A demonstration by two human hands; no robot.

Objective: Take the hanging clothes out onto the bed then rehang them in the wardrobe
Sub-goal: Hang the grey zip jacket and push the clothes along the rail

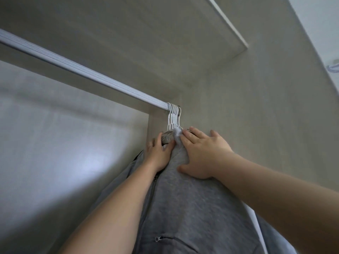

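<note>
A bunch of thin white plastic hangers point(173, 118) hung at the far right end of the ribbed silver metal wardrobe rail point(82, 72), close against the beige wardrobe side wall point(256, 116). Below them hung a grey zip-front knit garment point(183, 208), its lower part cut off by the frame edge. A darker striped cloth point(167, 136) showed at the top, and how many clothes hung behind was hard to make out. The left hand point(157, 153) gripped that striped cloth, fingers point(158, 142) curled over it with their tips hidden. The right hand point(203, 154) lay flat on the garment's shoulder, fingers point(197, 133) straight and slightly spread, thumb out sideways. Cloth and hands hid the hangers' shoulders.
</note>
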